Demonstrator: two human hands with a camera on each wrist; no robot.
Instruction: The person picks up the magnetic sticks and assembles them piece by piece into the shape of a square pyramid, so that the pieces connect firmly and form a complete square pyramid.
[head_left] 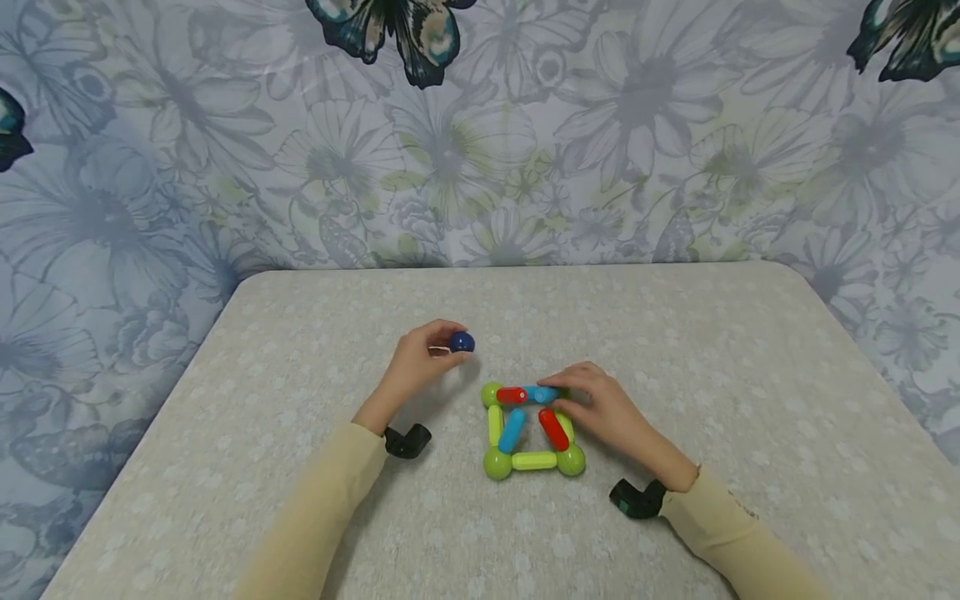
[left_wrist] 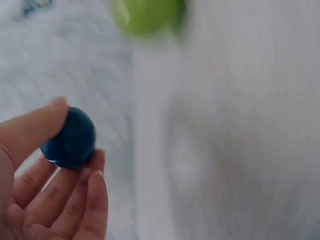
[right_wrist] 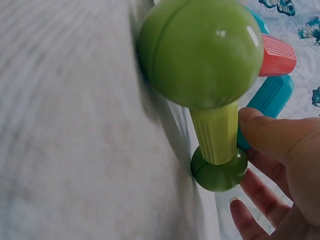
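Observation:
My left hand (head_left: 411,360) pinches a dark blue ball (head_left: 462,342) between thumb and fingers, above the table. In the left wrist view the ball (left_wrist: 72,137) shows past the thumb tip. My right hand (head_left: 609,404) is at the far right corner of a square magnetic-stick frame, where thumb and fingers pinch a blue stick (right_wrist: 273,96) just above a green ball (right_wrist: 219,170). Green sticks (head_left: 534,460) join the green balls (head_left: 498,463) at the corners. From the near corners rise a blue stick (head_left: 512,431) and a red stick (head_left: 553,429), both leaning; another red stick (head_left: 512,395) stands at the far left corner.
The frame sits on a pale patterned tabletop (head_left: 300,333). Behind the table is a wall (head_left: 510,150) with flower and butterfly print. Black wrist cameras (head_left: 408,442) are strapped at both wrists, the right one (head_left: 637,499) close over the table.

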